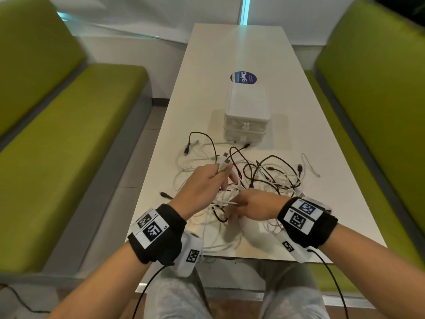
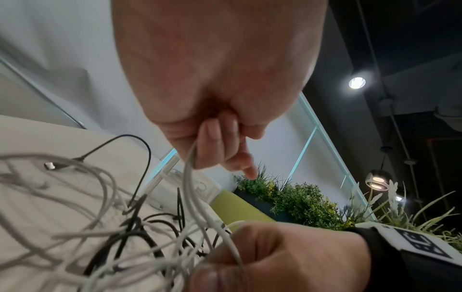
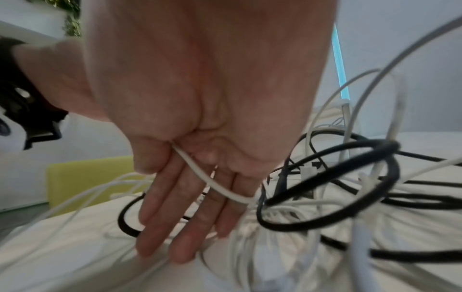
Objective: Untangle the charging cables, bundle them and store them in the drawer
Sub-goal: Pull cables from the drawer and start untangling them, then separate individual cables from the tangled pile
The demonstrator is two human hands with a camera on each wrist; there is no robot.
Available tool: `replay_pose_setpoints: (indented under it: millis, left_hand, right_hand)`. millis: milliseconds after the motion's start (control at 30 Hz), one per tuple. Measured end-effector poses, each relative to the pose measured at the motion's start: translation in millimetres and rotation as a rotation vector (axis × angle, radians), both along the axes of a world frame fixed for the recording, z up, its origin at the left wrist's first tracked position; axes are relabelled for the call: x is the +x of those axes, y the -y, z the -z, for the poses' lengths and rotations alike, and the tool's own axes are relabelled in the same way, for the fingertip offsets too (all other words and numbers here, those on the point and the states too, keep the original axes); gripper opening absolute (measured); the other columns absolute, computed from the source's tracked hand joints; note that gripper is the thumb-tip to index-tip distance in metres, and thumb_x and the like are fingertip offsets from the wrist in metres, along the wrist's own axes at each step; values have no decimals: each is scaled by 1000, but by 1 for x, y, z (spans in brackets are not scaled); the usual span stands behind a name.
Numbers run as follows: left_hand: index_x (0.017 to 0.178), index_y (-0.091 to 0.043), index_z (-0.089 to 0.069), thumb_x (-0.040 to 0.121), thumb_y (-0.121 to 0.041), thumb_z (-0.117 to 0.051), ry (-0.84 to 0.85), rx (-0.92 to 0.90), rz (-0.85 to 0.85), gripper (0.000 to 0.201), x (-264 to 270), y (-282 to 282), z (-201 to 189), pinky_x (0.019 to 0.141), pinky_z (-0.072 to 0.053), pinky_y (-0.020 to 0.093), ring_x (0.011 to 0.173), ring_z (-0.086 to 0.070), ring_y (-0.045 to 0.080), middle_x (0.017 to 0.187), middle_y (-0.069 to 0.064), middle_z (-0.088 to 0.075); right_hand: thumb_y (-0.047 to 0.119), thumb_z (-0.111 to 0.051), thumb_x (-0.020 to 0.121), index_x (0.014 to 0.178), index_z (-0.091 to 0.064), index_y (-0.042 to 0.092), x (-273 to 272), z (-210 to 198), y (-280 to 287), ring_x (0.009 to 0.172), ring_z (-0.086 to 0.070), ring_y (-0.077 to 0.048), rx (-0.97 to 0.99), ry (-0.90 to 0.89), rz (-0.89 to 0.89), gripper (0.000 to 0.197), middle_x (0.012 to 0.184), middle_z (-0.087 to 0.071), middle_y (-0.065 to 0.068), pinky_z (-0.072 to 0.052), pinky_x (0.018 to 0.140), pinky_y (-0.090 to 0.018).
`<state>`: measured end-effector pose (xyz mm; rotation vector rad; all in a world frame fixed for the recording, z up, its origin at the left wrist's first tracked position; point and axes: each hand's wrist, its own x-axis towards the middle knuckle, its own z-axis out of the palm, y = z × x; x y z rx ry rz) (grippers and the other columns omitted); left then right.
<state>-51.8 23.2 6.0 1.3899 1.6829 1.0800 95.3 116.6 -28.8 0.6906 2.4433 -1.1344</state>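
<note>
A tangle of black and white charging cables point(image 1: 259, 178) lies on the white table point(image 1: 230, 49), in front of a white two-drawer box point(image 1: 247, 111) whose drawers are both closed. My left hand point(image 1: 202, 183) is raised over the left of the tangle and grips a white cable point(image 2: 188, 168) near its USB plug point(image 1: 224, 165). My right hand point(image 1: 253, 206) sits low at the near side of the pile. Its fingers point(image 3: 172, 213) point straight down, and its thumb pinches a white cable point(image 3: 210, 181) across the palm. That cable runs taut between the two hands.
Green padded benches point(image 1: 69, 139) point(image 1: 372, 107) flank the table on both sides. A round blue sticker point(image 1: 243, 77) lies behind the box. Loose plug ends stick out at the pile's left point(image 1: 186, 149) and right point(image 1: 300, 168). The table's near edge is just under my wrists.
</note>
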Motion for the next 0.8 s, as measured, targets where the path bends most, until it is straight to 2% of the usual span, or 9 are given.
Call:
replay_pose_setpoints:
  millis: [67, 167, 233, 333, 467, 533, 600, 700, 800]
  left_hand:
    - [84, -13, -72, 101, -45, -36, 16, 9, -27, 50, -1, -5, 2, 54, -33, 13, 54, -45, -2, 68, 1, -53]
    - [84, -12, -71, 101, -44, -37, 12, 11, -55, 50, 1, -15, 3, 55, -32, 14, 56, -48, -3, 71, 0, -56]
    - [89, -16, -71, 102, -43, -38, -92, 0, -56, 44, 1, -20, 5, 64, -39, 20, 70, -56, -2, 80, -2, -65]
    - [93, -16, -68, 98, -49, -37, -358, -35, 6, 45, 2, -24, 5, 76, -49, 35, 86, -63, 15, 92, -1, -69]
    - [68, -22, -49, 99, -27, -43, -604, -100, 115, 32, 0, -16, -3, 61, -35, 34, 70, -54, 21, 70, -2, -56]
    - [64, -21, -48, 98, -27, -44, -706, -142, 171, 35, -2, -9, -7, 60, -34, 35, 65, -50, 21, 66, -2, -51]
    - [69, -14, -50, 98, -29, -42, -791, -135, 234, 33, -1, -2, -5, 63, -38, 36, 72, -54, 24, 73, 2, -55]
    - [71, -15, -48, 99, -35, -44, -754, -85, 194, 34, -18, 14, -10, 63, -35, 35, 74, -55, 26, 76, 4, -58]
    - [63, -14, -51, 96, -43, -44, -511, -61, -96, 44, -57, 31, -24, 60, -36, 36, 64, -51, 25, 65, 2, -58]
  right_hand:
    - [30, -49, 99, 108, -72, 24, -1, 0, -13, 98, -63, -8, 72, -8, 31, 25, 105, -72, 8, -47, 92, -26]
    - [26, -48, 98, 103, -71, 21, -3, -2, -27, 97, -64, -15, 220, -25, 31, 24, 103, -72, 3, -49, 93, -36]
    - [25, -48, 99, 98, -70, 20, -3, -7, -30, 92, -64, -16, 277, -73, 48, 23, 98, -72, 2, -49, 90, -36]
    - [21, -48, 98, 94, -68, 20, -3, -17, -28, 86, -65, -15, 313, -132, 68, 21, 89, -73, 1, -50, 86, -32]
    - [33, -52, 94, 103, -72, 21, 4, -26, -20, 81, -64, -22, 506, -196, -27, 25, 86, -73, -5, -50, 75, -33]
    - [34, -52, 94, 92, -72, 17, 7, -28, -16, 63, -57, -19, 552, -246, -58, 26, 70, -68, -2, -44, 63, -30]
    - [34, -53, 94, 74, -62, 20, 8, -27, -13, 51, -46, -11, 561, -256, -77, 26, 56, -54, 6, -35, 56, -29]
    - [39, -48, 97, 65, -48, 20, 15, -19, -20, 49, -42, -7, 524, -249, -51, 37, 52, -46, 6, -31, 55, -29]
    - [45, -41, 99, 63, -42, 22, 25, -16, -27, 52, -44, -9, 503, -285, 34, 43, 55, -48, 4, -32, 57, -28]
